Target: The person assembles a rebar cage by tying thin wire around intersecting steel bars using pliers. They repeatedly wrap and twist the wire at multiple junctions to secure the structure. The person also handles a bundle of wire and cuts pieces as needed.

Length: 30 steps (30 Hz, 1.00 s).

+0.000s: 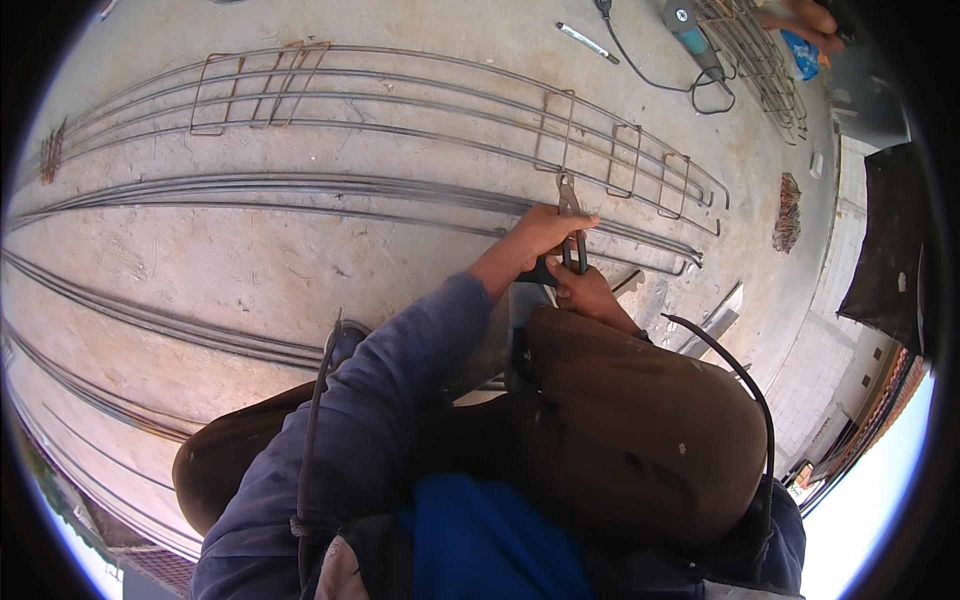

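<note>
A pair of steel-fixing pincers stands in front of me, its jaws close to the lower corner of a rectangular wire stirrup. My left hand is closed round the pincers from the left, one finger lying across them. Lower down, my right hand grips the handle ends. Long steel rebars run left to right through the stirrups. It is too small to tell whether the jaws touch the wire or bar.
Bundled rebars lie nearer me, with another bundle further left. An angle grinder with its cord and a marker pen are on the concrete floor at the back. Stacked stirrups lie to the right. A person's hand shows at top right.
</note>
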Tool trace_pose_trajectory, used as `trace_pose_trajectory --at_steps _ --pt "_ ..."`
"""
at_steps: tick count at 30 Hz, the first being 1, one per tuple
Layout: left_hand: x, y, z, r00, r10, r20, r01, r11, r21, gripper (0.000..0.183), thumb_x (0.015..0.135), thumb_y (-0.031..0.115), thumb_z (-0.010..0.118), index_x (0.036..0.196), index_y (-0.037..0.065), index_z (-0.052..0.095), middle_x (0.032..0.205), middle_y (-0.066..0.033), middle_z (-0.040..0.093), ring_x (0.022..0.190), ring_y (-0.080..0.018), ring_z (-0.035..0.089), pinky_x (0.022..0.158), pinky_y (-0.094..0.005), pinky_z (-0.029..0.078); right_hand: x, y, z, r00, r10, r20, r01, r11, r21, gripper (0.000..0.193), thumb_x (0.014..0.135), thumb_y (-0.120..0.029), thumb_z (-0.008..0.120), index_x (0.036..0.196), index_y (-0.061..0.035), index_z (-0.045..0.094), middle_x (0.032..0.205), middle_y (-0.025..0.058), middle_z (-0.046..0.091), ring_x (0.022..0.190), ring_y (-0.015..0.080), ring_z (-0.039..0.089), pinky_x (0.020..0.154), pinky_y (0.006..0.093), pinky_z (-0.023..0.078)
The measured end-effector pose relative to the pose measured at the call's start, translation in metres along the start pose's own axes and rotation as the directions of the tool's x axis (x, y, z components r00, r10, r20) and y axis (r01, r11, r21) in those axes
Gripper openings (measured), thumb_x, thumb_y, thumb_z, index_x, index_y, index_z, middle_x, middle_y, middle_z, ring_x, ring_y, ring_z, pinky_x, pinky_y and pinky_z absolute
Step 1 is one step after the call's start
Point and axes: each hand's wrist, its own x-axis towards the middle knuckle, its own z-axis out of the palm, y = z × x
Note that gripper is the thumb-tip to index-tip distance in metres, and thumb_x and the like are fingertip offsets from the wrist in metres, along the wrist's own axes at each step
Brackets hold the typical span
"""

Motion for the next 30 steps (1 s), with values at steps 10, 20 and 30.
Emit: trace_pose_trajectory --at_steps 10,20,30 --pt "-0.049 0.011 -0.033 0.987 -0.116 0.107 0.102 0.986 0.129 0.067 0.111 0.049 0.063 0.148 -0.005 0.052 0.134 -0.022 0.068 0.123 -0.0344 0.07 0.107 -0.0503 0.059 -0.014 -0.024 0.007 0.981 -0.121 0.152 0.139 0.984 -0.112 0.055 0.111 -0.05 0.063 0.128 0.0027 0.067 0.094 0.0112 0.077 0.077 0.0184 0.074 0.073 0.0336 0.059" --pt "-0.192 0.09 -0.141 0.919 -0.329 -0.217 0.212 -0.052 0.976 0.044 0.11 0.043 0.06 0.132 0.009 0.074 0.118 -0.0202 0.079 0.112 -0.0379 0.075 0.094 -0.0498 0.061 0.001 -0.055 0.009 0.754 -0.581 0.307 0.541 0.284 -0.792 0.041 0.103 -0.021 0.067 0.141 -0.0065 0.069 0.154 0.0203 0.057 0.133 0.0446 0.059 0.109 0.0525 0.05" --pt "-0.235 0.292 -0.253 0.574 0.753 -0.323 0.428 0.061 0.902 0.042 0.104 0.047 0.068 0.117 0.009 0.079 0.108 -0.0225 0.08 0.109 -0.0431 0.075 0.097 -0.0498 0.059 0.017 -0.052 0.023 0.474 -0.803 0.361 0.386 -0.178 -0.905 0.059 0.091 -0.023 0.08 0.146 -0.0064 0.066 0.158 0.021 0.045 0.144 0.0416 0.044 0.12 0.0611 0.034"
